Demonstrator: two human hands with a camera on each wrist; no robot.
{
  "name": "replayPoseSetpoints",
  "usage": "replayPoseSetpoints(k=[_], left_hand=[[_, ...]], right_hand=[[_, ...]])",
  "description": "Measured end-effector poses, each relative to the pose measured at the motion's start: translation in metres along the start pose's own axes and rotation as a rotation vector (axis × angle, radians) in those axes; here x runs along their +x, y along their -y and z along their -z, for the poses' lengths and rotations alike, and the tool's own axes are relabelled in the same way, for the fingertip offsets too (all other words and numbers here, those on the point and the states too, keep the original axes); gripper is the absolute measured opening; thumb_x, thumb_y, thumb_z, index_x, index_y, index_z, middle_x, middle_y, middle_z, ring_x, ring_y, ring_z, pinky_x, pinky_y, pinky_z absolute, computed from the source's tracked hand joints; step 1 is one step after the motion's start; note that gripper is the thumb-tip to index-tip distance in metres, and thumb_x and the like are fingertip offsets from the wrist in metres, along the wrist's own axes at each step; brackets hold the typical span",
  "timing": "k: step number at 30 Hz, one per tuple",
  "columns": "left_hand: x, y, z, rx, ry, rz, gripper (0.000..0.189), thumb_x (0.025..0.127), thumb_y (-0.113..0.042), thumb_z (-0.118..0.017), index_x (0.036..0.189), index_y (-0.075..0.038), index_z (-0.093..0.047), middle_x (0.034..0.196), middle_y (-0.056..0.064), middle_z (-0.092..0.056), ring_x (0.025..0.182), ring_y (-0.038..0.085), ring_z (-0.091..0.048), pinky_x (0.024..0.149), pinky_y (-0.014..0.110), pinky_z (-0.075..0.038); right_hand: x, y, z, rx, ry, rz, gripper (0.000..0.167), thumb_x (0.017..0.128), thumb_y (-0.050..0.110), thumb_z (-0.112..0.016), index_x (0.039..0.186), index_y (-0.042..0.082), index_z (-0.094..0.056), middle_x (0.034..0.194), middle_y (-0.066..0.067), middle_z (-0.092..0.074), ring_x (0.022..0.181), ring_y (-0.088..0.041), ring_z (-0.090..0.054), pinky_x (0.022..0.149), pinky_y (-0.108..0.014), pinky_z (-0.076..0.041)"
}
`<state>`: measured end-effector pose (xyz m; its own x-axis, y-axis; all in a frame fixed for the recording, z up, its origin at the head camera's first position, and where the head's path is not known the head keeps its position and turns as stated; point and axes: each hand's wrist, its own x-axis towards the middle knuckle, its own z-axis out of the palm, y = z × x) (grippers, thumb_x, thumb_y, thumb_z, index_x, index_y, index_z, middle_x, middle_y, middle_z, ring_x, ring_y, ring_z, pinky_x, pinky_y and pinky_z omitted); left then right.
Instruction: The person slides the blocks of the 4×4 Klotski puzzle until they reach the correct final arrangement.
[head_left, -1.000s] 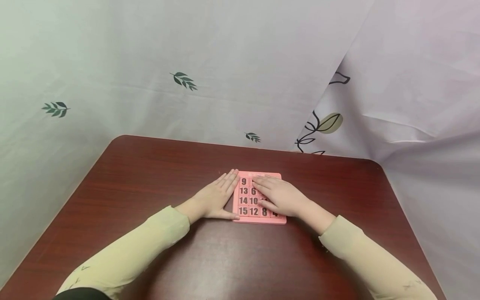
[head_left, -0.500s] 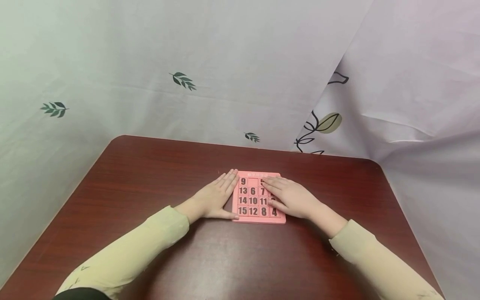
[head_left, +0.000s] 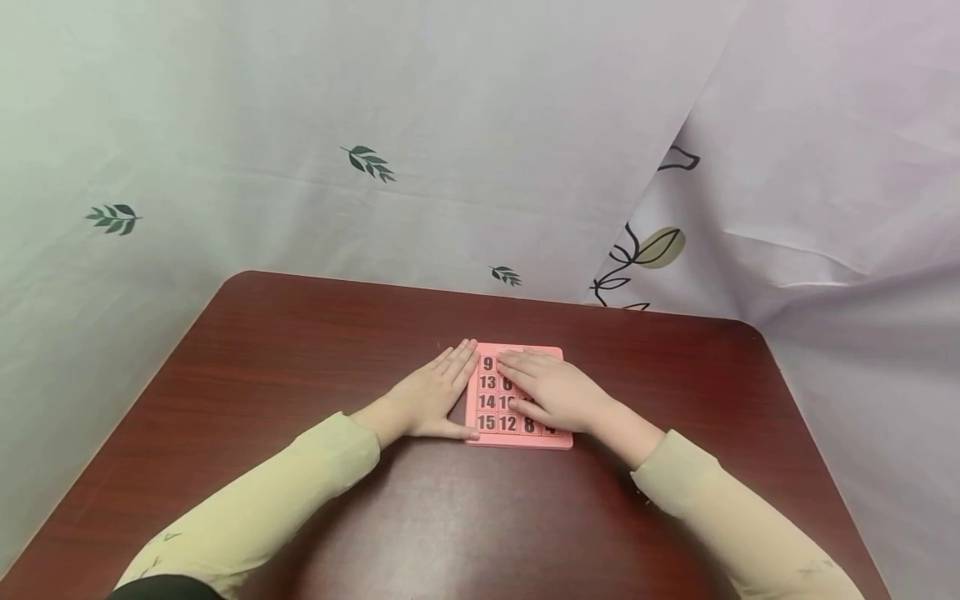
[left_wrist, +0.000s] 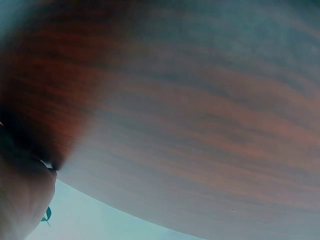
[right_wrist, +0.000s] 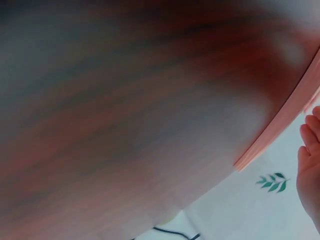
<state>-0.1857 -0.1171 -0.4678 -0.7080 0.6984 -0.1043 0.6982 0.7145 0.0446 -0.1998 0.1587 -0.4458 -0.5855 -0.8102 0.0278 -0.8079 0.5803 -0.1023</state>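
A pink sliding number puzzle (head_left: 487, 402) lies flat on the brown table. Along its left edge rests my left hand (head_left: 431, 400), fingers straight and together, thumb apart at the lower left corner. My right hand (head_left: 564, 395) lies over the upper right of the board, with fingers extended leftward across the tiles. It hides most of the top row and the right-hand columns; 9, 13, 14, 15, 12 and 8 still show. In the right wrist view, the puzzle's edge (right_wrist: 280, 122) and part of a hand (right_wrist: 311, 167) appear at the right.
The dark red-brown wooden table (head_left: 337, 333) has rounded far corners. A pale curtain (head_left: 465, 108) with leaf prints hangs right behind it and along both sides. At the bottom left of the head view is a dark rounded shape (head_left: 165, 588).
My right hand slid rightward, baring a gap beside the 9 and more tiles, then came back left over them. My left hand has stayed at the puzzle's left edge.
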Motion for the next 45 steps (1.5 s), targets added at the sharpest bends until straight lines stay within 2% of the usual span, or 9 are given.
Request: replayPoseSetpoints(k=[5,10,27,30,38,45], left_hand=[[0.001,-0.001,0.000,0.002,-0.005,-0.008,0.122,0.092,-0.081,-0.055,0.166,0.009,-0.017,0.176,0.029,-0.007,0.166,0.039,-0.011,0.137,0.047,-0.019],[0.000,-0.001,0.001,0.000,-0.002,-0.004,0.122,0.092,-0.080,-0.056,0.166,0.009,-0.017,0.176,0.029,-0.007,0.166,0.039,-0.011,0.137,0.047,-0.019],[0.000,0.001,0.000,0.002,-0.009,0.004,0.125,0.091,-0.081,-0.056,0.166,0.010,-0.015,0.176,0.030,-0.007,0.166,0.040,-0.011,0.137,0.046,-0.019],[0.000,0.001,-0.001,-0.003,-0.009,0.000,0.125,0.091,-0.081,-0.056,0.166,0.010,-0.015,0.176,0.030,-0.007,0.166,0.040,-0.011,0.137,0.046,-0.019],[-0.001,0.000,0.001,0.005,-0.006,-0.001,0.124,0.091,-0.081,-0.056,0.166,0.009,-0.017,0.176,0.030,-0.007,0.166,0.040,-0.011,0.137,0.047,-0.018],[-0.001,0.001,0.000,-0.012,-0.012,-0.007,0.123,0.092,-0.080,-0.057,0.166,0.010,-0.017,0.176,0.030,-0.007,0.166,0.040,-0.011,0.137,0.047,-0.019]], right_hand=[[0.010,0.005,-0.003,-0.008,0.023,0.029,0.065,0.107,0.044,-0.058,0.159,0.005,-0.049,0.166,-0.011,-0.048,0.156,-0.026,-0.045,0.131,-0.047,-0.034],[0.012,0.005,-0.003,-0.009,0.035,0.023,0.065,0.107,0.044,-0.057,0.159,0.006,-0.049,0.166,-0.011,-0.048,0.157,-0.025,-0.044,0.132,-0.046,-0.033],[-0.014,-0.007,0.000,-0.014,0.031,-0.045,0.063,0.107,0.047,-0.057,0.157,0.007,-0.052,0.166,-0.010,-0.049,0.155,-0.026,-0.047,0.129,-0.049,-0.038],[-0.014,-0.004,0.000,-0.017,0.016,-0.022,0.063,0.107,0.045,-0.058,0.157,0.008,-0.052,0.165,-0.009,-0.050,0.154,-0.026,-0.047,0.129,-0.047,-0.038],[-0.012,0.009,-0.003,-0.028,-0.009,0.115,0.060,0.106,0.038,-0.061,0.157,0.008,-0.053,0.163,-0.008,-0.053,0.153,-0.025,-0.050,0.128,-0.046,-0.041],[-0.005,0.014,-0.002,-0.027,0.011,0.128,0.059,0.107,0.038,-0.059,0.157,0.008,-0.053,0.163,-0.008,-0.053,0.153,-0.025,-0.050,0.128,-0.045,-0.040]])
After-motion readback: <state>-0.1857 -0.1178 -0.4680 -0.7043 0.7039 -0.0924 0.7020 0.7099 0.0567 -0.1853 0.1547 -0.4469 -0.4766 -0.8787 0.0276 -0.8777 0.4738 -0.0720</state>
